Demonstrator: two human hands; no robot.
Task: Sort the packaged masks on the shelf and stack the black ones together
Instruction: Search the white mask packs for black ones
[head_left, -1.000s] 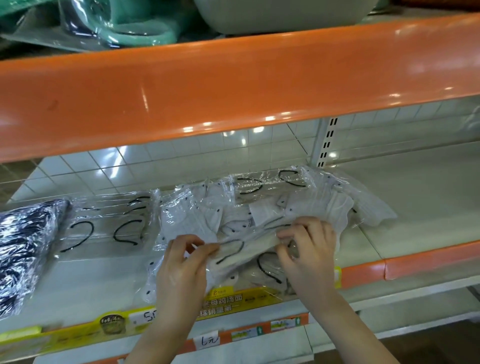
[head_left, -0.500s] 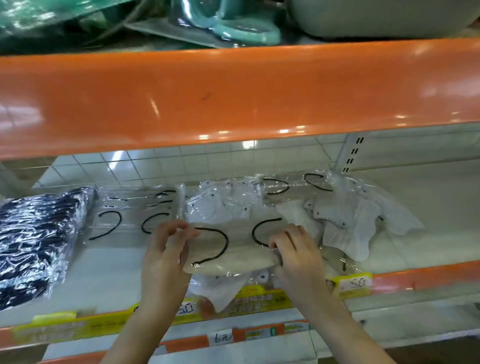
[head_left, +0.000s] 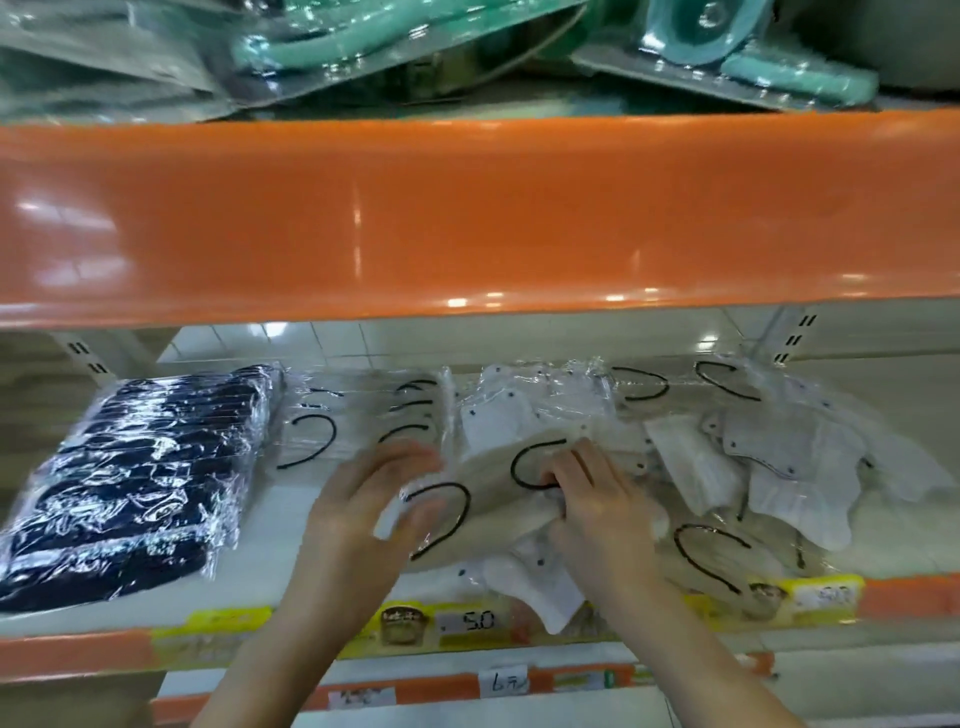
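**Both hands on a beige mask packet at the middle of the shelf**

Store shelving fills the view: a cream shelf (head_left: 270, 566) with an orange front edge, white tiles behind it, and a glossy orange upper shelf lip (head_left: 467, 208) above, on which teal items in clear packaging (head_left: 322, 41) lie.

At the left end of the shelf sits the stack of black masks (head_left: 135, 478), wrapped in shiny clear plastic and reaching close to the front edge. Just beside it, toward the middle, lies a flat stack of clear packets with black ear loops (head_left: 358, 415). From the middle to the right end spreads a loose pile of white and beige mask packets (head_left: 769, 467), overlapping at odd angles, some reaching the front edge.

The left hand (head_left: 363, 509) and the right hand (head_left: 597, 504) both rest on a beige mask packet with black loops (head_left: 488, 499) that lies on top of the pile near the middle of the shelf. The left hand's fingers (head_left: 410, 462) are blurred; they curl round the packet's left end. The right hand's fingers (head_left: 566, 467) are bent and pinch the packet's right part near one loop.

Along the front edge runs a yellow price strip (head_left: 467, 621) marked 5.0, with a second yellow label (head_left: 810, 595) toward the right. Below, a lower rail carries a small white handwritten tag (head_left: 503, 682)
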